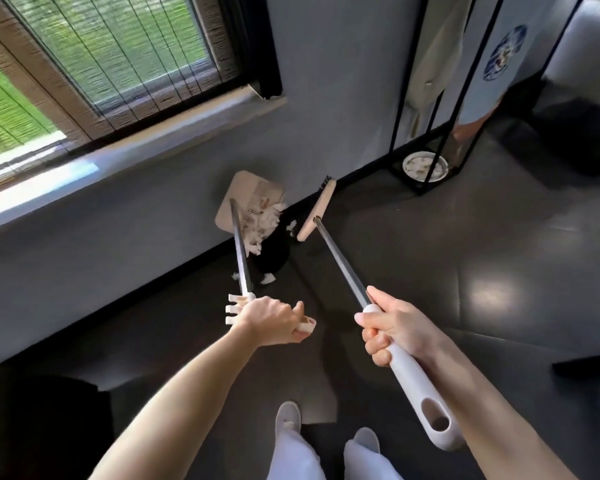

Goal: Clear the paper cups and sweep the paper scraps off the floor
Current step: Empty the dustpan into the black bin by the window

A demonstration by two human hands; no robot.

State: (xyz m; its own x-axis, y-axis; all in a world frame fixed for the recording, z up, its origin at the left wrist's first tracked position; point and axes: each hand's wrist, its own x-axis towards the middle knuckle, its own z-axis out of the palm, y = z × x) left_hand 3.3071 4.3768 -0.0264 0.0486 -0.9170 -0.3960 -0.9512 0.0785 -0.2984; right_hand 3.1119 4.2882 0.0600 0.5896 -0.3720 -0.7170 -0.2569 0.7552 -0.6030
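Observation:
My left hand point(271, 320) grips the white handle of a long dustpan point(248, 199), whose beige pan is tilted against the grey wall. White paper scraps point(262, 228) spill from the pan over a black bin point(272, 258) below it. A few scraps point(267, 279) lie on the dark floor beside the bin. My right hand point(394, 327) holds the white grip of a broom; its beige head point(317, 211) hangs just right of the pan.
A black-framed mirror stand point(430, 98) leans on the wall at the right, with a white bin of scraps point(425, 167) reflected or standing at its base. A window with a sill point(125, 157) is at the left. My feet point(288, 414) are at the bottom.

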